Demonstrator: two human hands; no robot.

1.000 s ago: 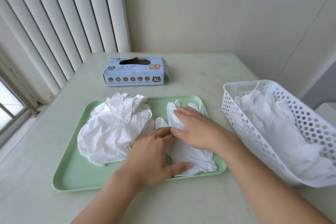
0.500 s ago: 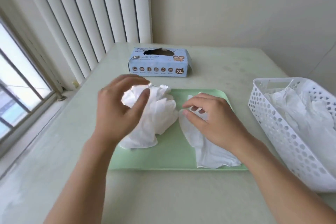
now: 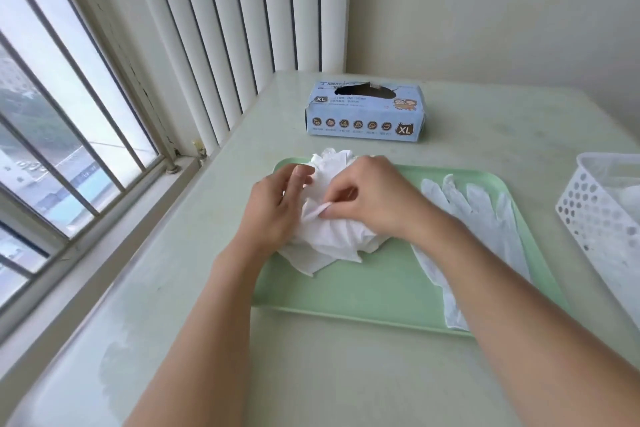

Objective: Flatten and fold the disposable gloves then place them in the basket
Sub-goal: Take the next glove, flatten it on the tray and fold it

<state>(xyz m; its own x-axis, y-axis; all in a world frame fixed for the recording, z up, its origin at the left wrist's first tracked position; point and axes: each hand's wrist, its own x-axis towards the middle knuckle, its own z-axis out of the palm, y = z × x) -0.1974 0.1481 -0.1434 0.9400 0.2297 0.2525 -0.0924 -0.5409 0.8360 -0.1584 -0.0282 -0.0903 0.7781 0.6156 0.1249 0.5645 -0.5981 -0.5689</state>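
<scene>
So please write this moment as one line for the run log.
stage: picking from crumpled gloves | left hand: holds pile | right hand: pinches glove edge | flat glove: on tray

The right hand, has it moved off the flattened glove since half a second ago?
Yes. The right hand has gone left across the green tray, from the flattened glove to the crumpled glove pile, and pinches a piece of it.

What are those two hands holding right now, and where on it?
The right hand pinches a thin edge of the crumpled pile of white disposable gloves on the green tray. The left hand rests against the pile's left side; whether it grips cannot be told.
</scene>
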